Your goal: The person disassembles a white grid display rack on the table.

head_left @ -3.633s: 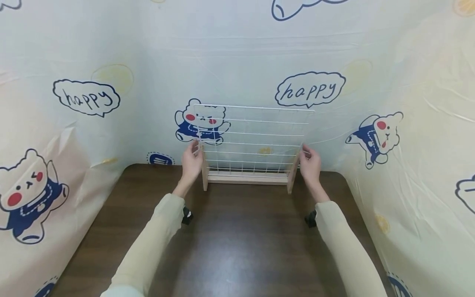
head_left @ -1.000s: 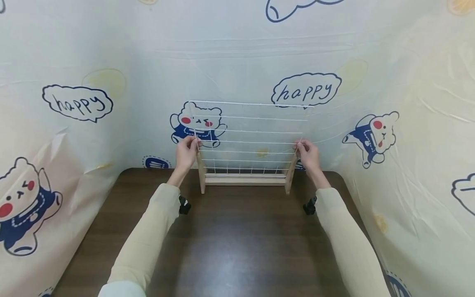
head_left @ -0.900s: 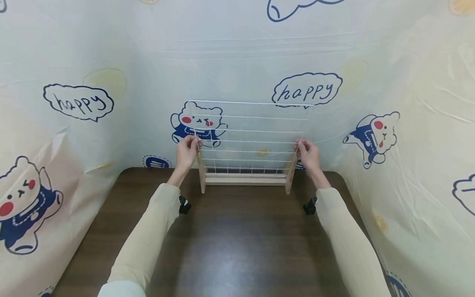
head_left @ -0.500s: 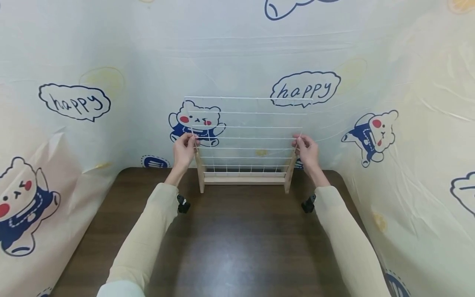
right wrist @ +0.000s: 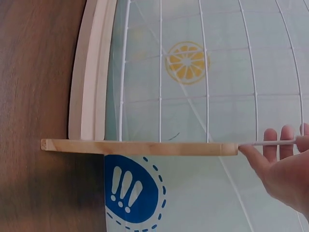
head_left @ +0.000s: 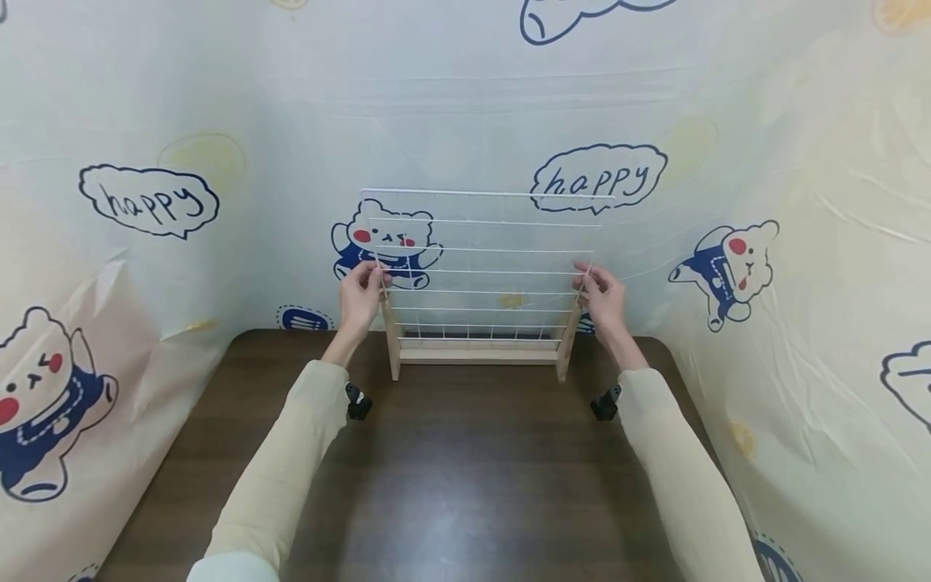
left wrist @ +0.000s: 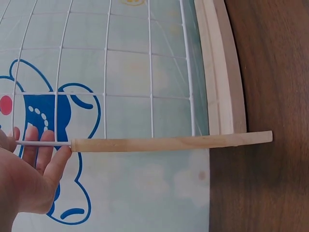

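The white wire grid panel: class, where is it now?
In the head view, the white wire grid panel rises near the far edge of the brown wooden table, between the left hand and right hand, above the pale wooden crossbar.

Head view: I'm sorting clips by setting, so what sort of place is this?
Probably a makeshift indoor recording booth: cartoon-printed sheeting hangs behind and beside a dark table, which holds a wood-and-wire rack, and black devices sit at both wrists.

Stretches both arms (head_left: 280, 469) forward, holding left hand (head_left: 359, 297) and right hand (head_left: 605, 297) at nearly equal height, with fingers (left wrist: 44, 151) bent for pinching.
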Demonstrator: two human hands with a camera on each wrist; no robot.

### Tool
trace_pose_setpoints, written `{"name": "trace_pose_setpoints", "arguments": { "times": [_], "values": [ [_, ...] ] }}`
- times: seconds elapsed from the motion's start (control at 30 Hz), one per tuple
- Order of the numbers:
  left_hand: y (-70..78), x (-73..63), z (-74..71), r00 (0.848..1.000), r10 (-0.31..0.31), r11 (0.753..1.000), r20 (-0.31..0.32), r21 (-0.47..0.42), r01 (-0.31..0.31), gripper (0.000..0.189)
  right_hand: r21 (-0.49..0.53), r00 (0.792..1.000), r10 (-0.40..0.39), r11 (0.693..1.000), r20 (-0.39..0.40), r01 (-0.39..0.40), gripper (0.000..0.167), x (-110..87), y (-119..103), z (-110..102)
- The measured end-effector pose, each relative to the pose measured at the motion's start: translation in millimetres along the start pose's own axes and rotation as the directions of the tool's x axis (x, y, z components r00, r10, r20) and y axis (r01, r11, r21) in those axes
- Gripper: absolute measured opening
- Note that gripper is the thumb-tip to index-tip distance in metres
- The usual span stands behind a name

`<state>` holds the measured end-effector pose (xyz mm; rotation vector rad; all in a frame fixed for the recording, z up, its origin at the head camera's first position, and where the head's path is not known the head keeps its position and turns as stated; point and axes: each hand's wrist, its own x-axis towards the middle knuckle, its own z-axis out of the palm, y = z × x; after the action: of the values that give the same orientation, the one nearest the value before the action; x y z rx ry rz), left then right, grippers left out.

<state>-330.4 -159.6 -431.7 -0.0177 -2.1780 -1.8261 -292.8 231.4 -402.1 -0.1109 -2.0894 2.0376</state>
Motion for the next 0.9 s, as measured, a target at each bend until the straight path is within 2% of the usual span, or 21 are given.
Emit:
{"name": "trace_pose_setpoints", "arguments": {
  "times": [0.2,0.4,0.63,0.73,0.9],
  "values": [
    [0.0,0.5,0.1,1.0,0.006,1.0,-0.012,-0.012,-0.006,0.027,0.004,1.0,0.009,1.0,0.011,-0.009,0.032,-0.3,-0.9,-1.3],
    [1.4,0.6,0.7,0.999,0.028,0.999,-0.033,0.017,-0.028,0.027,0.023,1.0,0.017,1.0,-0.004,-0.017,0.031,2.5,-1.4,-1.2],
    [4.1,-0.3,2.1,0.997,0.055,0.998,-0.054,0.042,-0.053,0.025,0.043,0.999,-0.01,0.999,-0.037,0.012,0.03,10.3,12.2,-3.8],
    [6.2,0.0,2.2,0.998,0.03,0.999,-0.052,0.021,-0.029,0.026,0.046,0.998,-0.03,0.998,-0.047,0.033,0.03,12.7,17.4,-4.5],
    [7.8,2.2,0.7,0.998,-0.061,0.993,-0.029,-0.107,0.058,0.028,0.081,0.998,-0.041,0.996,-0.057,0.045,0.028,14.5,17.5,-5.3]
  ]
}}
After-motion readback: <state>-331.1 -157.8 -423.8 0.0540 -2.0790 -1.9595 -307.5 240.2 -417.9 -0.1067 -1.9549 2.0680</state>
